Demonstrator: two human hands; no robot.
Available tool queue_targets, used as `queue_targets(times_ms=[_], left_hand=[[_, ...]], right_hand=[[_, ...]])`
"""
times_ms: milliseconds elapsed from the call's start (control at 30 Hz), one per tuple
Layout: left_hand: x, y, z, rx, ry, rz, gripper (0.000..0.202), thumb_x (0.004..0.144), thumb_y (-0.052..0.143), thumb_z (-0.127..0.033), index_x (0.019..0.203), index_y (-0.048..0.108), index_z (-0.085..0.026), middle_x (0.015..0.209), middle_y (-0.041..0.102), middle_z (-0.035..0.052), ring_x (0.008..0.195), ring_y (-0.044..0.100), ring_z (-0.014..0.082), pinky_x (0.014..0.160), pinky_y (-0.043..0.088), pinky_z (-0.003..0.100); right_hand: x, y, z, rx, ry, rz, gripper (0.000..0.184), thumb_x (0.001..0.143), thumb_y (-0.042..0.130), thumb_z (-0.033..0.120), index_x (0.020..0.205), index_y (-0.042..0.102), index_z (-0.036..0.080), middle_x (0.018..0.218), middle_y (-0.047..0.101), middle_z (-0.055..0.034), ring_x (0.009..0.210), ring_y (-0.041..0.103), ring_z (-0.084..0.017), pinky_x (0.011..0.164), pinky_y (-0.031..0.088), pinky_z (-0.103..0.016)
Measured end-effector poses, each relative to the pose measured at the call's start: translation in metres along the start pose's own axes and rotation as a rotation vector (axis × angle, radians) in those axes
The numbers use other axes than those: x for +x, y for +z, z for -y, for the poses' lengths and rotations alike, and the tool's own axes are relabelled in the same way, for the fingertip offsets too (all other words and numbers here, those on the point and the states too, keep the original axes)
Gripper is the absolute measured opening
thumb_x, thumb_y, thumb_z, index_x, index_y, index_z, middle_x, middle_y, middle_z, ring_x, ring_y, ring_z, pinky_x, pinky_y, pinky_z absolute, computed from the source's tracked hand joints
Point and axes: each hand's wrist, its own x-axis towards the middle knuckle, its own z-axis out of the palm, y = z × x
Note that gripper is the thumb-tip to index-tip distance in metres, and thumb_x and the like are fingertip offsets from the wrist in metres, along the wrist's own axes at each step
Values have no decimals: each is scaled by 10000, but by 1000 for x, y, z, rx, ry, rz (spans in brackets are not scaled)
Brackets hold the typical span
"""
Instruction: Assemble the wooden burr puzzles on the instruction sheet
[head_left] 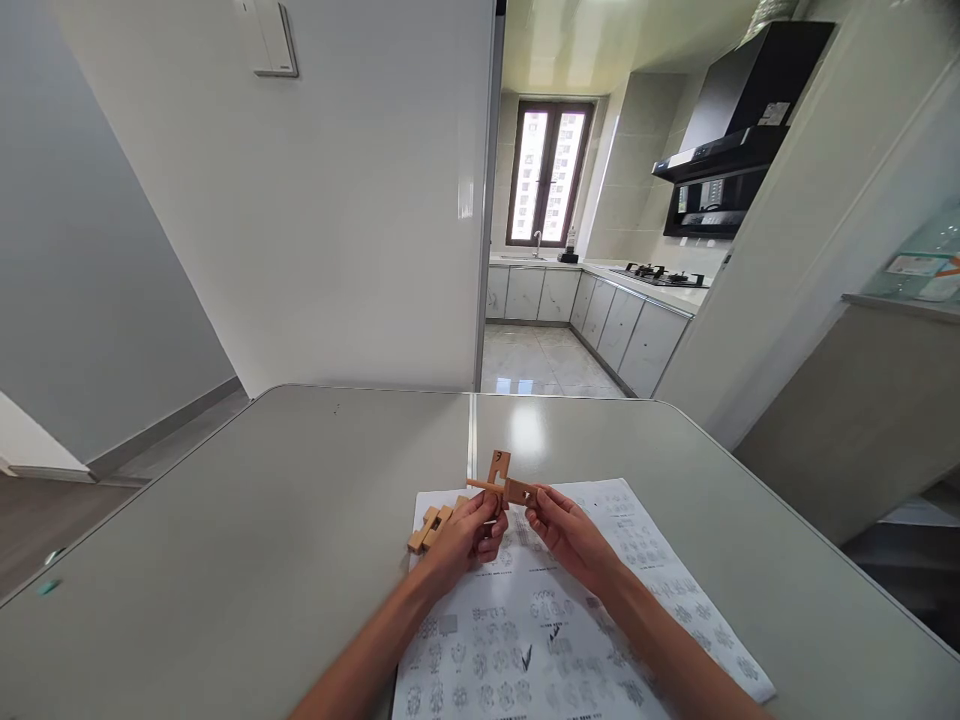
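Puzzle [501,481]: crossed wooden pieces, gripped by left hand [469,540] and right hand [568,530], held above sheet [570,640]. Blocks [430,527]: laid at sheet's edge on counter [225,560], partly hidden behind left hand.

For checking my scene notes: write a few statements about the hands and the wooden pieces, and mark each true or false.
1. The left hand and right hand both grip the crossed wooden pieces. True.
2. The crossed wooden pieces lie flat on the printed sheet. False: they are held up above it.
3. The loose wooden pieces lie right of the right hand. False: they lie by the left hand, at the sheet's far left corner.
4. The printed sheet lies on the table. True.
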Motion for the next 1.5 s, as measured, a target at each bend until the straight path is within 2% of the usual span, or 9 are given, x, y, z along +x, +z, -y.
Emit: queue_targets(times_ms=[200, 433, 567, 733, 933, 1133, 1233, 1333, 1500], left_hand=[[-3, 1, -3, -22, -25, 39, 433, 910, 688, -579, 901, 476, -202, 705, 436, -63, 480, 273, 38, 448, 188, 191], [-7, 7, -6, -31, -102, 168, 411, 922, 671, -567, 884, 468, -211, 655, 365, -78, 477, 212, 53, 460, 169, 211], [-14, 12, -11, 90, -152, 210, 459, 905, 658, -630, 875, 472, -212, 637, 321, -84, 499, 218, 70, 481, 177, 236], [-24, 18, -19, 261, -228, 278, 519, 884, 629, -702, 876, 473, -207, 659, 356, -77, 552, 265, 82, 529, 214, 257], [-26, 24, -21, 346, -161, 315, 543, 890, 580, -737, 862, 498, -201, 613, 350, -85, 551, 267, 92, 544, 229, 271], [-26, 27, -22, 407, -122, 354, 537, 915, 553, -725, 880, 548, -189, 616, 390, -69, 544, 304, 98, 536, 261, 273], [-24, 27, -19, 388, -106, 352, 549, 903, 569, -729, 879, 558, -181, 623, 392, -70, 544, 310, 93, 538, 279, 266], [-21, 24, -12, 355, -100, 312, 547, 916, 547, -726, 877, 560, -180, 622, 388, -71, 532, 308, 89, 519, 271, 257], [-13, 19, -6, 322, -124, 193, 541, 929, 509, -728, 850, 531, -194, 617, 393, -78, 501, 291, 79, 491, 285, 241]], right_hand=[[0, 0, -1, -11, 2, -8, 335, 782, 884, 437, 998, 778, 204, 934, 691, -24, 756, 619, -119, 758, 573, -250], [1, 3, -6, -36, 28, 1, 383, 713, 928, 465, 976, 784, 227, 919, 713, -18, 772, 631, -125, 768, 561, -271], [1, -1, -10, -74, 23, 36, 397, 702, 934, 452, 986, 779, 221, 895, 721, -17, 708, 603, -118, 712, 511, -272], [3, -7, -14, -180, 52, 54, 403, 730, 911, 424, 1032, 768, 199, 772, 686, 4, 618, 538, -111, 628, 433, -262], [2, -8, -14, -130, 44, 54, 373, 719, 920, 376, 997, 763, 184, 794, 682, 5, 628, 519, -101, 645, 450, -250], [2, -10, -16, -67, 19, 38, 382, 742, 906, 400, 1009, 737, 185, 733, 653, 18, 566, 503, -103, 579, 474, -261], [3, -11, -17, -66, 33, 38, 397, 752, 894, 429, 1016, 722, 188, 702, 658, 26, 524, 525, -107, 553, 477, -269], [3, -12, -17, -49, 33, 22, 395, 744, 899, 419, 1016, 725, 191, 762, 710, 10, 543, 581, -117, 567, 504, -270], [8, -15, -21, 104, 7, -57, 269, 783, 885, 310, 979, 754, 180, 944, 765, -21, 774, 709, -125, 745, 601, -228]])
